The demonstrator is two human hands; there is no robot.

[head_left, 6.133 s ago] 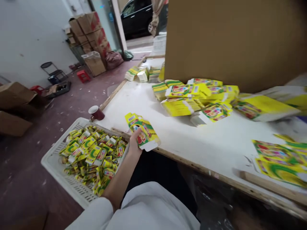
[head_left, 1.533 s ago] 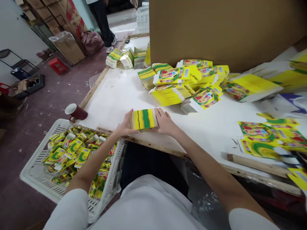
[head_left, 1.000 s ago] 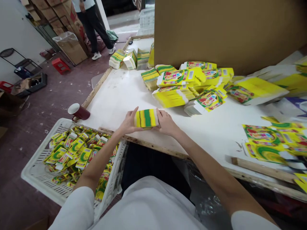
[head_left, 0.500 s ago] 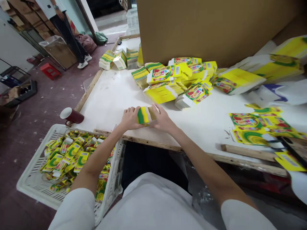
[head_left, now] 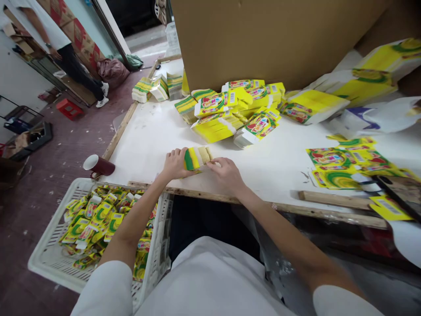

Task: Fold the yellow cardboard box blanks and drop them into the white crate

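Cartons (head_left: 196,158), stacked flat, are standing on the bench (head_left: 154,131) near its front edge; the left hand (head_left: 174,163) is gripping one end, the right hand (head_left: 226,173) pinching the other beside a crate (head_left: 49,245).

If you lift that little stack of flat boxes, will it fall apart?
Probably, unless squeezed: the stack looks like loose flat cartons, pressed between the left hand and right hand. Likely light, being thin card.

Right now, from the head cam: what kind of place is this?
Probably a small packaging workshop. Stacks of flat printed cartons lie on a white worktable, a white crate beside it holds small yellow-green packs, and the left hand and right hand grip a small carton stack.
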